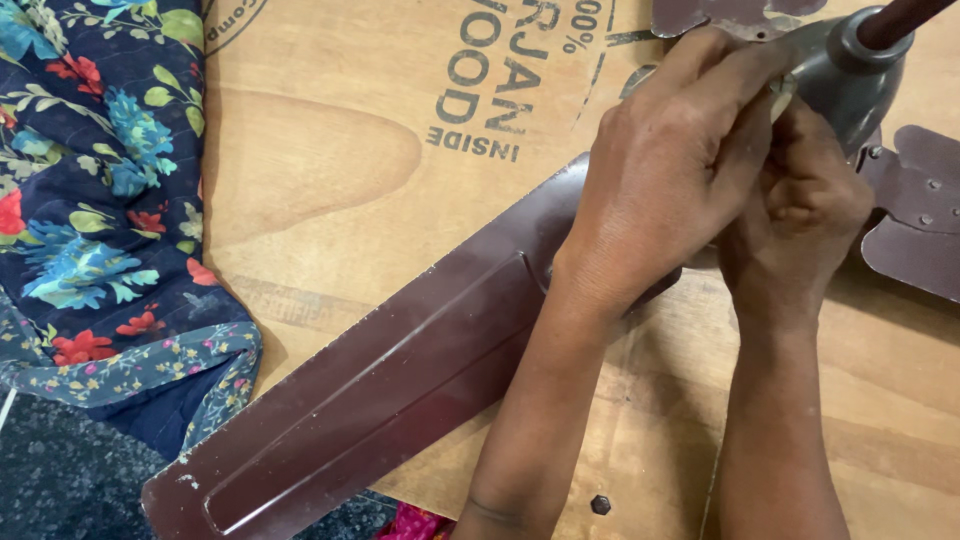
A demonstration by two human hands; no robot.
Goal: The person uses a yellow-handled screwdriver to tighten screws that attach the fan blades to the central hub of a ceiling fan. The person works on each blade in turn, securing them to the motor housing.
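Both hands far right at the fan hub [850, 75], left hand [665, 170] pinched on its rim, right hand [805, 215] curled beneath, grip unclear, brown blade [400, 380] stretched near-left over plywood [330, 150]

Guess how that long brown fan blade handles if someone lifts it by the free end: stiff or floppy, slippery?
The fan blade looks like thin pressed metal with a raised rib along it, so probably fairly stiff, with slight flex. Its glossy finish suggests a slippery grip. It seems joined to the grey hub, where the left hand and right hand work, so lifting it would likely drag that along.
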